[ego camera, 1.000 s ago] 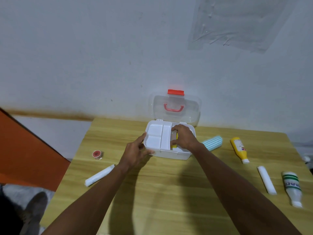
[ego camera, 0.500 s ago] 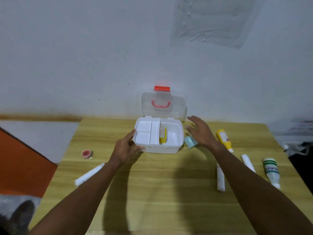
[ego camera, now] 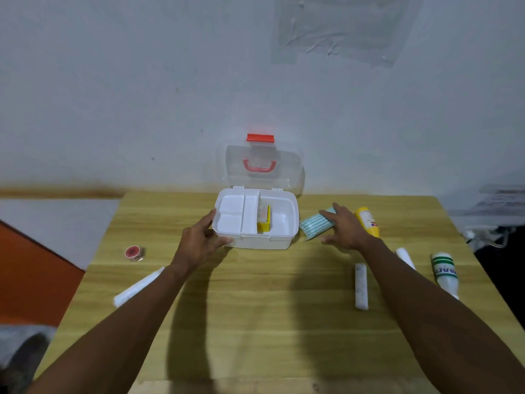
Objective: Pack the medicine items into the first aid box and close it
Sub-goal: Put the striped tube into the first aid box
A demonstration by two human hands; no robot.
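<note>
White first aid box (ego camera: 264,243): left grip (ego camera: 199,240) clamped | right grip (ego camera: 345,227) spread over striped pack (ego camera: 315,227) | labels unreadable

A wooden table (ego camera: 255,322) is taking up the whole lower half, butting against a pale wall (ego camera: 142,81) at 12 o'clock. A crinkly clear plastic sheet (ego camera: 341,27) is hanging on the wall around 1 o'clock. Something orange (ego camera: 25,268) is poking in at 9 o'clock, and a few blurry cables (ego camera: 488,231) are sitting at 3 o'clock.
</note>
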